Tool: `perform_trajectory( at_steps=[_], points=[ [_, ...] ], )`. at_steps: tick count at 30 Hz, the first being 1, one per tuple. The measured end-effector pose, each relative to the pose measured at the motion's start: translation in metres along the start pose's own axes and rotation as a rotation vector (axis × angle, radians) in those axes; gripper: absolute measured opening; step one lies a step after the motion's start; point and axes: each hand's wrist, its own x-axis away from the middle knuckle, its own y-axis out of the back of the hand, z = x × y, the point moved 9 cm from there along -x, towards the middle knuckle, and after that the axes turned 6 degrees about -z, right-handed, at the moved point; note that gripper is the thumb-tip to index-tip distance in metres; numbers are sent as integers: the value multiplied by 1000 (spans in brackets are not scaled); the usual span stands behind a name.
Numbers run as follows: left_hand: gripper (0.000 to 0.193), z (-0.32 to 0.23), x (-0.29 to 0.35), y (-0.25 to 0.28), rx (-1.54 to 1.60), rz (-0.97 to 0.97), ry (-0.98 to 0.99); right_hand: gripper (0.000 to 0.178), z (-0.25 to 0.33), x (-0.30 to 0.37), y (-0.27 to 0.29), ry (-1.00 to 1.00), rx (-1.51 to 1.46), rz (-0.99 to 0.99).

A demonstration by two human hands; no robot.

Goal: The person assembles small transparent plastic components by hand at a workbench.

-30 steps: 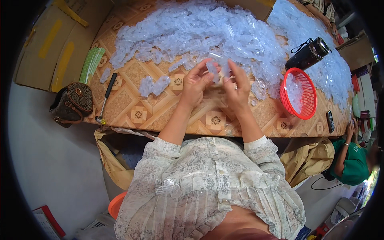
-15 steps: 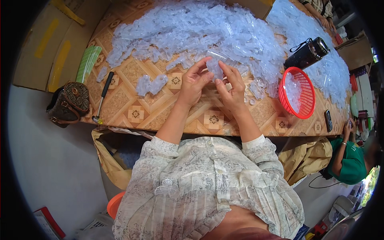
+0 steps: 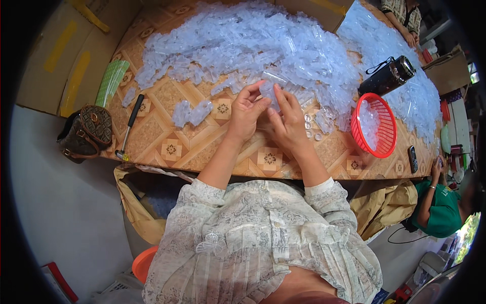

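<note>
Both my hands meet over the patterned table, gripping one small clear plastic piece (image 3: 269,94) between them. My left hand (image 3: 246,112) pinches it from the left with thumb and fingers. From the other side, the fingers of my right hand (image 3: 287,117) close on its right edge. Its exact kind is too small to make out. Just beyond lies a big heap of clear plastic pieces (image 3: 243,43). Several small clear rings (image 3: 309,126) rest on the table beside my right hand. A few loose plastic pieces (image 3: 192,112) lie left of my left hand.
A red basket (image 3: 389,133) holding clear pieces stands right, near a black flask (image 3: 387,76) and a phone (image 3: 413,159). Left are a hammer (image 3: 132,119), a brown bag (image 3: 86,133) and a cardboard box (image 3: 66,55). A person in green (image 3: 439,207) sits right; another is far right.
The plastic piece has tilted a little and shifted slightly between my fingers. My right hand has moved slightly down and left, uncovering more of the small rings. The view has shifted slightly.
</note>
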Motion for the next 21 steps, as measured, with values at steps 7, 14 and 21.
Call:
perform_trajectory(
  at_steps=[7, 14, 21],
  points=[
    [35, 23, 0, 8, 86, -180, 179, 59, -12, -5, -3, -20, 90, 24],
    [47, 15, 1, 6, -18, -3, 218, 47, -17, 0, 3, -277, -165, 69],
    [37, 7, 10, 20, -67, 15, 89, 44, -15, 11, -6, -572, -263, 294]
  ],
)
